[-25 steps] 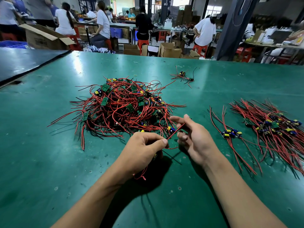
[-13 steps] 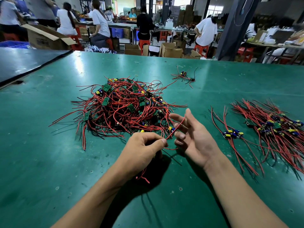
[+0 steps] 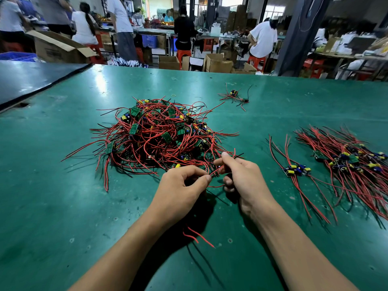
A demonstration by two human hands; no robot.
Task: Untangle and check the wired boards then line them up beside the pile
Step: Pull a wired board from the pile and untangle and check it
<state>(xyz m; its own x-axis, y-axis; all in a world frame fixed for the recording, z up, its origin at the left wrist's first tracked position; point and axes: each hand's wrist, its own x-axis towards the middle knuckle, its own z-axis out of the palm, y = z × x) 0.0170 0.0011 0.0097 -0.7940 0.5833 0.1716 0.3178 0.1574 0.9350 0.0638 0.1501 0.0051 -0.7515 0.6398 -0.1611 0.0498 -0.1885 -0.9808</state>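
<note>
A tangled pile of small green boards with red and black wires (image 3: pixel 159 135) lies on the green table (image 3: pixel 63 206), just beyond my hands. My left hand (image 3: pixel 180 190) grips one wired board; the board itself is hidden under the fingers, and its red wire ends (image 3: pixel 199 238) trail out below the wrist. My right hand (image 3: pixel 241 181) pinches red wires (image 3: pixel 216 171) of that board between thumb and fingers, close to the pile's near edge. To the right lie a short row of boards (image 3: pixel 296 170) and a larger sorted bundle (image 3: pixel 352 162).
A stray wired board (image 3: pixel 235 96) lies alone at the back of the table. A dark table (image 3: pixel 31 80) adjoins on the left. Beyond the far edge are cardboard boxes (image 3: pixel 216 63), red stools and several people at benches.
My right hand, fingers spread a moment ago, has curled round the red wires and moved in toward my left hand. The left hand keeps its grip.
</note>
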